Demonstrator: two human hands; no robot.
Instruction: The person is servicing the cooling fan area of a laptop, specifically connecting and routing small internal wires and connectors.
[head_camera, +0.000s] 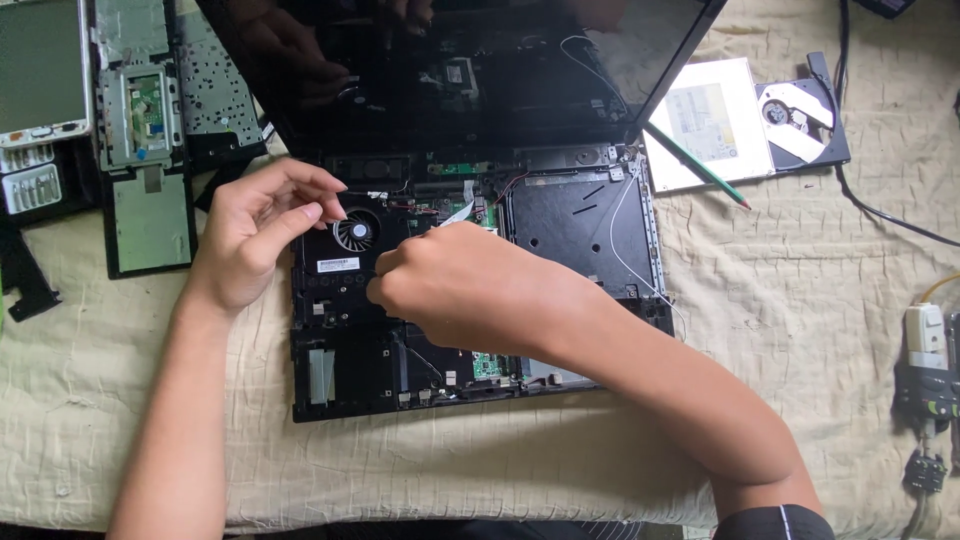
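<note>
arms: bare | right sleeve (770, 522): black, white stripe | rings: none seen

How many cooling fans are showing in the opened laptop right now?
1. The fan sits in the upper left of the laptop base, between the left hand and right hand. Others may be hidden under the hands.
</note>
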